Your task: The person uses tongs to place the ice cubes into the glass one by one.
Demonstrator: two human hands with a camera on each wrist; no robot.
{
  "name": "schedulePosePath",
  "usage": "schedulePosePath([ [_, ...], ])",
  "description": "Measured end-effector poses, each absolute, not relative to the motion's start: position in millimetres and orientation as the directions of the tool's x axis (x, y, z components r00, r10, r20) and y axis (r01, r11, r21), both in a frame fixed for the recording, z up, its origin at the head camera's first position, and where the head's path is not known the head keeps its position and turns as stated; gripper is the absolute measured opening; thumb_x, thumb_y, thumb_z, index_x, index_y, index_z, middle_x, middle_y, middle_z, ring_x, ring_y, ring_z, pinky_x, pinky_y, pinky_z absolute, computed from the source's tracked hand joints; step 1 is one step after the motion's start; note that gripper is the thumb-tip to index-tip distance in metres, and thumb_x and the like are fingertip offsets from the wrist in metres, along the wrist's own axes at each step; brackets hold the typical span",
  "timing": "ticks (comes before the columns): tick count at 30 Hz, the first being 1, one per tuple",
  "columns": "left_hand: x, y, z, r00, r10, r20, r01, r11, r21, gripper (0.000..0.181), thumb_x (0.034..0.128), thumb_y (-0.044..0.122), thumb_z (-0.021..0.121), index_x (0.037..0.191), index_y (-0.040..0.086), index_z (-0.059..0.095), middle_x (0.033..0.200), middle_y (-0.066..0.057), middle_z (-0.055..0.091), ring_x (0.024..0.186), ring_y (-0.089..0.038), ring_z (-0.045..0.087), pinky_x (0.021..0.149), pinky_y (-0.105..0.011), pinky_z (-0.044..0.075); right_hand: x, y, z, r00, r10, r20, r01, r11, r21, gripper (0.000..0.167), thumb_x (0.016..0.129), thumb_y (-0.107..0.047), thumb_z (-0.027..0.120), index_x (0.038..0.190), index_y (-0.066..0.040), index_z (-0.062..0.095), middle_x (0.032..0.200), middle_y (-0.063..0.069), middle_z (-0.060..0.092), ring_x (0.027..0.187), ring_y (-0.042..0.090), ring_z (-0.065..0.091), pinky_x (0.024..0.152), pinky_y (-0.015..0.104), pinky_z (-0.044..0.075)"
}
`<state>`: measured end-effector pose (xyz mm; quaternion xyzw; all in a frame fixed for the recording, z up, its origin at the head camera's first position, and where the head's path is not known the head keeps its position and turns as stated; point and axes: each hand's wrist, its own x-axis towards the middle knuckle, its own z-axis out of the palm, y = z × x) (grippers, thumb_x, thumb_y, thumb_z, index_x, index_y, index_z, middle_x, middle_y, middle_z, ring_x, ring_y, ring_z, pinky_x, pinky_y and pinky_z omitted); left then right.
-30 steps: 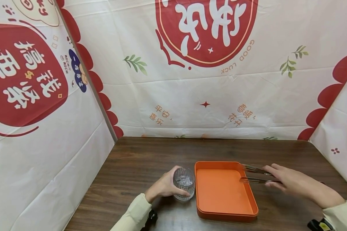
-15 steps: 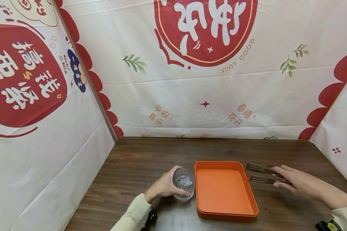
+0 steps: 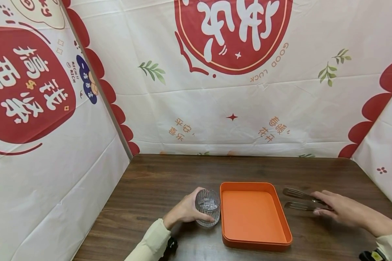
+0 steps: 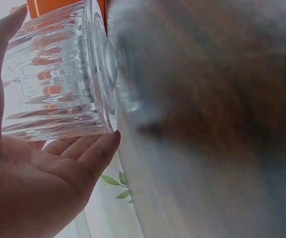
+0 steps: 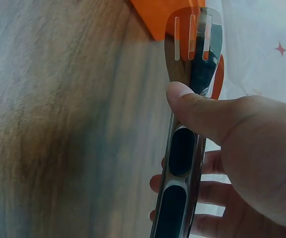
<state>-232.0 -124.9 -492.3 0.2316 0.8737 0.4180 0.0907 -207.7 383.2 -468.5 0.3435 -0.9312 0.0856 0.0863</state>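
My left hand [image 3: 191,208] grips a clear ribbed glass [image 3: 208,207] that stands on the table, its thumb on the near side and fingers round the far side. In the left wrist view the thick base of the glass [image 4: 101,74] shows; I cannot tell what is inside. An open orange tray [image 3: 253,217] lies just right of the glass. To the right of the tray, my right hand [image 3: 343,208] holds metal tongs [image 3: 298,206] with slotted heads, spread apart and pointing left toward the tray. The right wrist view shows the thumb [image 5: 197,106] pressing the tongs' upper arm.
Both the glass and the tray stand on a dark wood-grain table [image 3: 170,174]. A white printed cloth [image 3: 199,98] with red shapes hangs behind the table's far edge. Another printed cloth [image 3: 68,174] hangs along the left side.
My right hand has moved right with the tongs, so their heads went from over the tray's right rim to beside it. The left hand, glass and tray have stayed in place.
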Motion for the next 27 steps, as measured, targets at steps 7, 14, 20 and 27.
schedulePosePath([
  [7,-231.9,-124.9,-492.1,-0.877,0.479,0.029,0.325,0.549,0.770,0.085,0.0619,0.041,0.094,0.131,0.022,0.049,0.111,0.003,0.066,0.099,-0.011,0.063,0.089,-0.031,0.050,-209.1,385.1,-479.9,-0.763,-0.623,0.175,-0.644,0.756,-0.115,0.044,0.082,-0.029,0.079,0.114,-0.005,0.062,0.095,-0.009,0.056,0.082,-0.001,0.054,0.063,0.028,0.049],
  [14,-232.0,-124.5,-492.0,-0.875,0.482,0.037,0.329,0.536,0.777,0.084,0.0621,0.040,0.094,0.130,0.021,0.049,0.112,0.002,0.066,0.099,-0.012,0.063,0.089,-0.031,0.050,-210.9,379.6,-488.0,-0.732,-0.652,0.197,-0.679,0.722,-0.132,0.044,0.081,-0.028,0.080,0.113,-0.004,0.063,0.091,-0.012,0.050,0.077,-0.004,0.048,0.059,0.028,0.046],
  [20,-231.7,-125.0,-492.3,-0.880,0.474,0.017,0.303,0.534,0.790,0.086,0.0622,0.043,0.093,0.132,0.023,0.048,0.113,0.004,0.065,0.099,-0.010,0.062,0.089,-0.030,0.049,-206.9,374.7,-491.0,-0.768,-0.620,0.162,-0.639,0.759,-0.124,0.045,0.082,-0.031,0.079,0.115,-0.005,0.063,0.094,-0.008,0.051,0.079,0.000,0.052,0.061,0.030,0.049],
  [27,-231.3,-124.7,-493.6,-0.880,0.475,0.021,0.306,0.532,0.789,0.089,0.0633,0.041,0.093,0.134,0.019,0.044,0.115,0.000,0.064,0.101,-0.014,0.062,0.090,-0.033,0.050,-204.8,370.9,-491.9,-0.787,-0.600,0.143,-0.616,0.774,-0.145,0.044,0.083,-0.031,0.078,0.116,-0.006,0.063,0.095,-0.007,0.050,0.077,0.000,0.049,0.060,0.030,0.047],
])
